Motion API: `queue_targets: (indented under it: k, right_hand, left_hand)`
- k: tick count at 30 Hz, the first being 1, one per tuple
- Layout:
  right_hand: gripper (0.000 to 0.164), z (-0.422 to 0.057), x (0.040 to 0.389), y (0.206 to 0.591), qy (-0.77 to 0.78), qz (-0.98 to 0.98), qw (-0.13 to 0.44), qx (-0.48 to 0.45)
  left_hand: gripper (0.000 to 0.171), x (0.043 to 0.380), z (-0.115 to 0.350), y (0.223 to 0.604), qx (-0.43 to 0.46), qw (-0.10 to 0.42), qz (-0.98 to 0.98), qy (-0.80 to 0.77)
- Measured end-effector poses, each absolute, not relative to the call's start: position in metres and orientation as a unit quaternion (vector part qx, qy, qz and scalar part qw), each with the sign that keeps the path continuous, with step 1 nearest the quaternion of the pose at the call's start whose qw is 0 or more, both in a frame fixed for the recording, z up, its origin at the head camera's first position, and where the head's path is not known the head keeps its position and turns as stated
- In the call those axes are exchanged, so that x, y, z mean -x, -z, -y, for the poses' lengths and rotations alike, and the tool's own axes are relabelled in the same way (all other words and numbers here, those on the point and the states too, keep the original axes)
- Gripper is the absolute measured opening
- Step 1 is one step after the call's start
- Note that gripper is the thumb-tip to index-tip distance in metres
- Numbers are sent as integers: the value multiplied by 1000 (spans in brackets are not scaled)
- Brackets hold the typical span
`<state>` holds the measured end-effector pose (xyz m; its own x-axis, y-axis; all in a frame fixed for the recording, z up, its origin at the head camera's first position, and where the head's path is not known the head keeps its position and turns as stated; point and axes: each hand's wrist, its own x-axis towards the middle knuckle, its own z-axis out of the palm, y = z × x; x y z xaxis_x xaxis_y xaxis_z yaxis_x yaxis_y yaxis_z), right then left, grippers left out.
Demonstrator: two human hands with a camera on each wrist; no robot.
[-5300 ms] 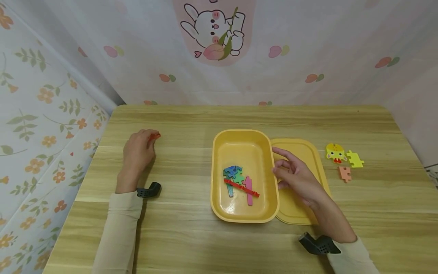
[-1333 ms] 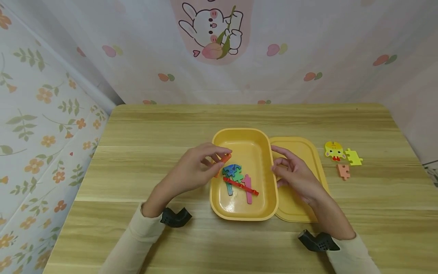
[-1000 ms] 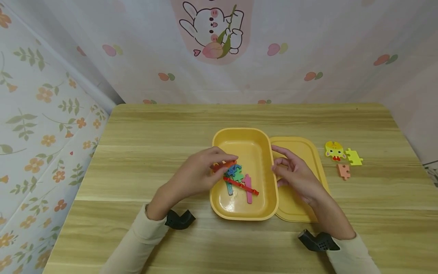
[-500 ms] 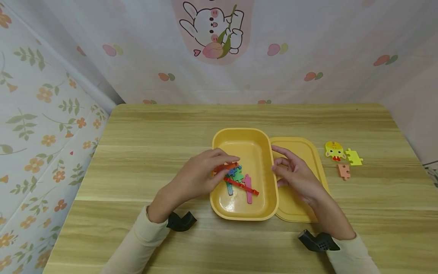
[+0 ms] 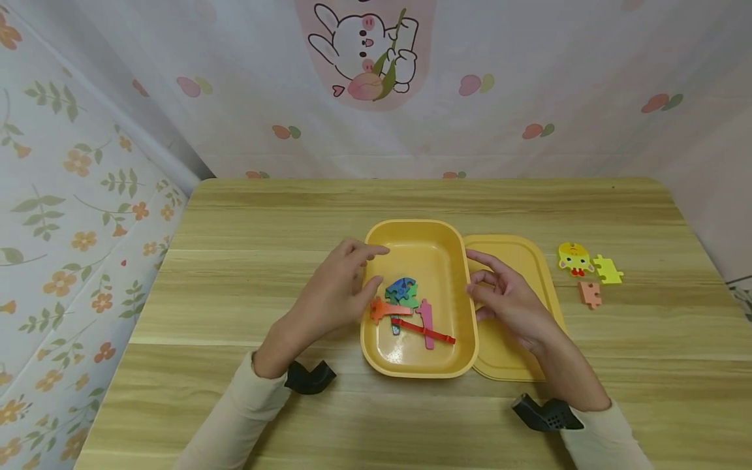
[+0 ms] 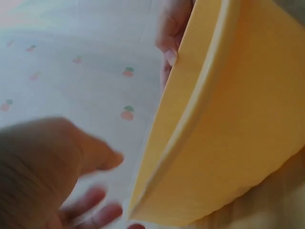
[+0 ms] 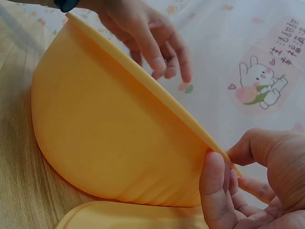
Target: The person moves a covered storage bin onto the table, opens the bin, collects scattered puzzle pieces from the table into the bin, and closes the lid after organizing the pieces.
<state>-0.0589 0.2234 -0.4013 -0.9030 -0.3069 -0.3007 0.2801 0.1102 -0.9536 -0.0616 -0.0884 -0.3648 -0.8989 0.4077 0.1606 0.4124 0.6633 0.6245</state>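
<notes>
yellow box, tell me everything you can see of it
The yellow box is open-topped and rectangular with rounded corners, apparently smooth, glossy plastic. It sits upright on the wooden table, hiding part of the yellow lid in the head view. Colourful pieces lie inside; the right hand pinches its right rim.

"What kind of place is this?"

"A homelike corner, set around a wood-grain counter [image 5: 235,274] that spans the middle and bottom of the frame. Whether it is a home, I can't tell."

"Why homelike?"

"Mostly the fabric. A pale hanging [image 5: 235,52] fills the top, printed at upper centre with a cartoon rabbit [image 5: 352,38] holding a tulip [image 5: 365,86], with fruit shapes [image 5: 470,85] scattered about. A second cloth [image 5: 76,215], with orange flowers and green leaves, covers the left side."

"Anything childlike besides the rabbit?"

"Bright puzzle pieces [image 5: 608,269]: some in a yellow box [image 5: 411,369] at the centre, others on the counter at right, one with an animal's face."
</notes>
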Motion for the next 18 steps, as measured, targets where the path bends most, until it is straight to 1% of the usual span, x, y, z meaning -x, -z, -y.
queue_targets:
  k: [4,6,8,12,14,18]
  right_hand:
    - [66,-226,59,400,661,-718,216,5]
    - [66,-227,59,400,664,-715,217,8]
    - [66,-227,60,400,667,-711,221,13]
    - [66,-226,58,402,665,-712,227,12]
    - [66,-226,57,402,661,-715,228,8]
    - [66,-226,58,401,659,-717,225,13]
  left_hand:
    - [57,64,87,375,166,2,907,387]
    - [62,64,89,380,140,-11,902,409]
    - [62,63,92,387,114,-39,890,439]
    - [54,63,99,399,78,-129,841,519]
    - [53,64,101,403,68,-169,806,563]
    - [57,66,104,403,46,-208,746,631]
